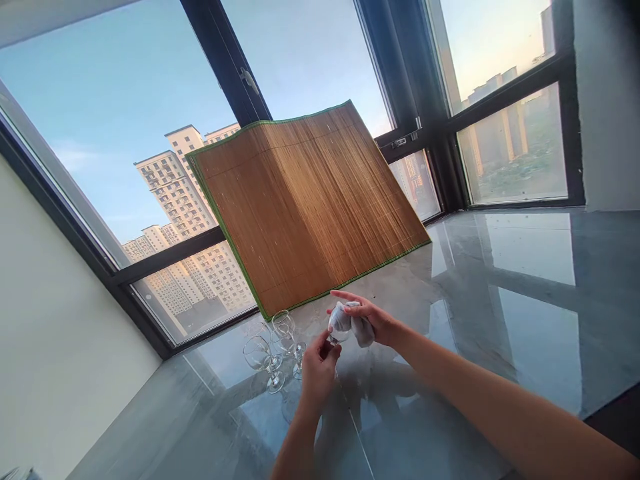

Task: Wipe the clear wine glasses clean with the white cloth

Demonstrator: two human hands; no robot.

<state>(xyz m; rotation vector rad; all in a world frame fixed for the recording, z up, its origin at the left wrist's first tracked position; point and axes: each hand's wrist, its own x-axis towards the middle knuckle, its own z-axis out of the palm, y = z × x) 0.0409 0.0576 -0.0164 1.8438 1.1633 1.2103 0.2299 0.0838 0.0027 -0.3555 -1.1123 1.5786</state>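
My left hand (pixel 321 360) is closed round the lower part of a small clear stemmed glass (pixel 341 335). Its fingers hide most of the stem and foot. At the bowl, my right hand (pixel 374 316) grips a pale grey-white cloth (pixel 364 332), which covers part of the glass and hangs down beside it. The right index finger is stretched out past the cloth. Just left of my left hand, several more clear stemmed glasses stand upright in a close group, among them a front glass (pixel 275 380) and a rear glass (pixel 284 325).
A brown bamboo mat (pixel 310 213) with green edging leans against the dark-framed windows behind the glasses. The glossy grey ledge (pixel 210 427) reflects the windows. A white wall (pixel 60 300) bounds the left side, and another wall (pixel 607 113) the right. Tall buildings show outside.
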